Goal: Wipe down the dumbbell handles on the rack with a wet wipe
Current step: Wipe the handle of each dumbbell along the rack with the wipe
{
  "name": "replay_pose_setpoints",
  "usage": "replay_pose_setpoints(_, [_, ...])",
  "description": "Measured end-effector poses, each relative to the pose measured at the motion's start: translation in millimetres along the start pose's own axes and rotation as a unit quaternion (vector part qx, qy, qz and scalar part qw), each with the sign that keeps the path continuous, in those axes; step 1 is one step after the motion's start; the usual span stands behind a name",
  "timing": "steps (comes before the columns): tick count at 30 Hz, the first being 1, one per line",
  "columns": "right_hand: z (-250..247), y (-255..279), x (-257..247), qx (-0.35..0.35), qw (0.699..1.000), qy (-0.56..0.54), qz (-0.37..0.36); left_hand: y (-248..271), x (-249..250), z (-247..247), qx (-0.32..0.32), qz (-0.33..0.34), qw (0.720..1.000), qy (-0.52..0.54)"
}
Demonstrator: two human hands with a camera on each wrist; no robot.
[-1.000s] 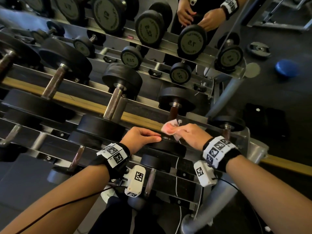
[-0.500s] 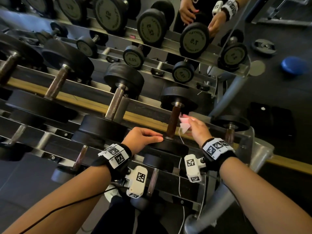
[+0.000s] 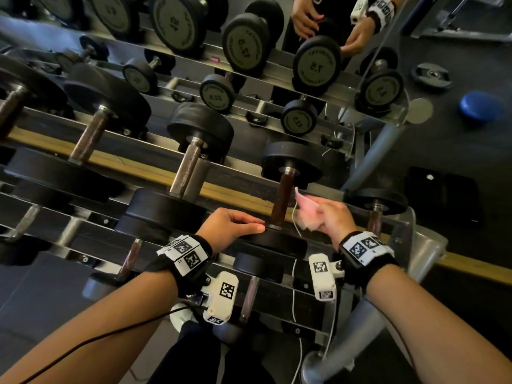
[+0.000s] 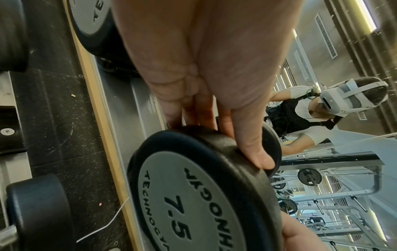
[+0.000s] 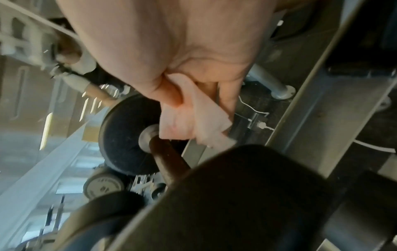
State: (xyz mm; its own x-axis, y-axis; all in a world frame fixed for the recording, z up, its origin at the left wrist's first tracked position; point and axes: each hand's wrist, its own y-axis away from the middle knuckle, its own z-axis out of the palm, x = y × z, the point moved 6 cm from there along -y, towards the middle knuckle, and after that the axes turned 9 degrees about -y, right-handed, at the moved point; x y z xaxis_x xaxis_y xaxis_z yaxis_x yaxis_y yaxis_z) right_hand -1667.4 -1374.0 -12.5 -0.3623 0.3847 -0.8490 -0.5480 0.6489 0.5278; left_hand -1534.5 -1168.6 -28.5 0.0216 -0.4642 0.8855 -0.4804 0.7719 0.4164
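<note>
A 7.5 dumbbell lies on the rack's upper rail, with its dark handle bare between the far head and the near head. My left hand rests over the near head's rim, fingers fairly straight and thumb lying along the rim. My right hand hovers just right of the handle and pinches a crumpled pink wet wipe. In the right wrist view the wet wipe hangs from thumb and fingers above the handle, near the far head.
Bigger dumbbells sit to the left on the same rail and a smaller one to the right. A lower tier holds more. A mirror behind reflects the rack. A thin white cable hangs by the handle. A blue disc lies on the floor.
My right hand has come off the handle's near end with the wipe and shifted up and to the right, which leaves the handle bare. The left hand stays on the near head.
</note>
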Motion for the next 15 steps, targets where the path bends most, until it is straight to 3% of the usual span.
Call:
replay_pose_setpoints(10, [4.2, -22.5, 19.3, 0.070, 0.986, -0.125, 0.080, 2.0, -2.6, 0.6, 0.006, -0.014, 1.000, 0.010])
replay_pose_setpoints(15, [23.9, -19.9, 14.2, 0.025, 0.988, -0.126, 0.090, 2.2, -2.3, 0.4, 0.009, -0.018, 1.000, 0.007])
